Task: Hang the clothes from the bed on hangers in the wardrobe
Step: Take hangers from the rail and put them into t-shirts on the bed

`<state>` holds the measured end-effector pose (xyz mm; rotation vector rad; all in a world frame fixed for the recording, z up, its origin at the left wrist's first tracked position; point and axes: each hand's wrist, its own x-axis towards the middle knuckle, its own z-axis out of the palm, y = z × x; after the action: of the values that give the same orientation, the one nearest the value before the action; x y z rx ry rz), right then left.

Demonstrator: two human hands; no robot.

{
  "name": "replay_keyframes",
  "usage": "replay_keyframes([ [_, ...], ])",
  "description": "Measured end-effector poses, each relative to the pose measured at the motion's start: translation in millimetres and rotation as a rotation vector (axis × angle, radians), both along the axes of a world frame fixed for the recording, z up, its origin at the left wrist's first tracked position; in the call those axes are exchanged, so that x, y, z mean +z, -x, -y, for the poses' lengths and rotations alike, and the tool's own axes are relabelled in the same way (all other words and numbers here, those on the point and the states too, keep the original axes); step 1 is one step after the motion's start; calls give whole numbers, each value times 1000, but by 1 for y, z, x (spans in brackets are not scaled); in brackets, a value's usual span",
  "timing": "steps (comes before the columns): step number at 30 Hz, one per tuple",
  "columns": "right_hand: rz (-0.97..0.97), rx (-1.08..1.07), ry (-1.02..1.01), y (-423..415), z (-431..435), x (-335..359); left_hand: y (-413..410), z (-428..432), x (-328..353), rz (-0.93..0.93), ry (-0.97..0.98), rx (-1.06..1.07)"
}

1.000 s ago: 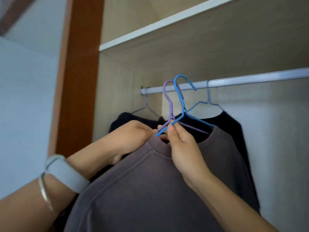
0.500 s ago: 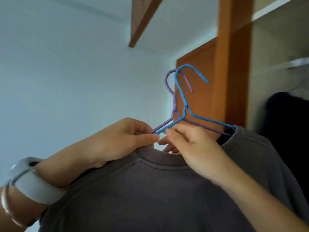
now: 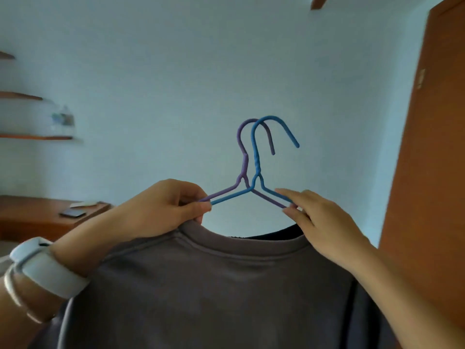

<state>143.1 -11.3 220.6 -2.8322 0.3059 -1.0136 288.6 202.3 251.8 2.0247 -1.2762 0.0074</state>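
A pale blue wall fills most of the view, with an orange-brown wooden panel standing along the right edge. Low in the frame hangs a grey-brown sweatshirt, spread wide across the bottom, its round collar facing up and a dark inner layer showing at the back of the neck opening. At the far left, a wooden surface carries a dark flat object and some pale paper near its right-hand corner; 3 thin wooden shelves are fixed to the wall above it, the lowest bearing a small blurred item.

The left hand is clenched at the left side of the collar, its fingers pinching the left arms of 2 wire hangers together with the fabric. Its wrist wears a pale blue band and a thin bangle. The right hand grips at the right side of the collar, fingers closed around the right arms of the hangers where they enter the neck.

The blue hanger and the purple hanger rise side by side above the collar, arms crossing, hooks curving to the right, held up in front of the wall.
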Motion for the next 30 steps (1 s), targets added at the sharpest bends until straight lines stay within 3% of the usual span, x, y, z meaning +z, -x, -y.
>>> replay_keyframes([
  [3, 49, 126, -9, -57, 31, -25, -32, 20, -18, -29, -29, 113],
  [9, 172, 301, 247, -170, 93, -57, -86, 59, -44, -194, -25, 268],
  [15, 159, 577, 207, -256, 123, -55, -123, 76, -63, -408, 128, 412],
  [23, 186, 763, 204, -373, 81, -71, -184, 63, -76, -344, 191, 657],
  [30, 238, 924, 115, -497, -5, -88, -264, -11, -90, -284, 217, 791],
])
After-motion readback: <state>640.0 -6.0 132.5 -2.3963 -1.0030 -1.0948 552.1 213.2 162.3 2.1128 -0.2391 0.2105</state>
